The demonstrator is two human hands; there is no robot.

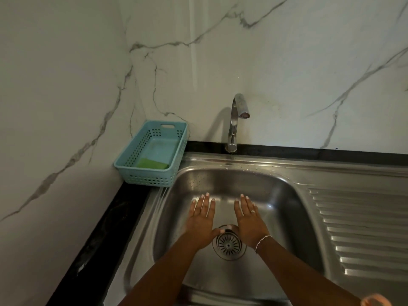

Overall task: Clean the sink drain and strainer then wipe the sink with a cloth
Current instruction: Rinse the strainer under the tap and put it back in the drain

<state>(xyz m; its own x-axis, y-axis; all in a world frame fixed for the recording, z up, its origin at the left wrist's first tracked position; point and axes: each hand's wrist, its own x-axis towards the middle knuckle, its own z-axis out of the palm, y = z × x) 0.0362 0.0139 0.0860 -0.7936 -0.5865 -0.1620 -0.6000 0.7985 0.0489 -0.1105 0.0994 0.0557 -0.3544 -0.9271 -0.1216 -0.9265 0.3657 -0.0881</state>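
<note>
Pale pink polish is worn on the nails [207,194] of the left hand [202,226] and the right hand [249,227]. A thin ring [252,211] with a small stone is worn on a right-hand finger. A fine silvery chain bracelet [262,241] is worn just behind that hand, at the wrist. The forearms [163,266] are seen uncovered.

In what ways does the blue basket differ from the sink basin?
The basket is blue plastic with perforated walls; the sink basin is smooth shiny steel. The basket stands on the black counter, the basin is sunk into it. The basket holds a green sponge, the basin a drain strainer. Both are open on top.
</note>
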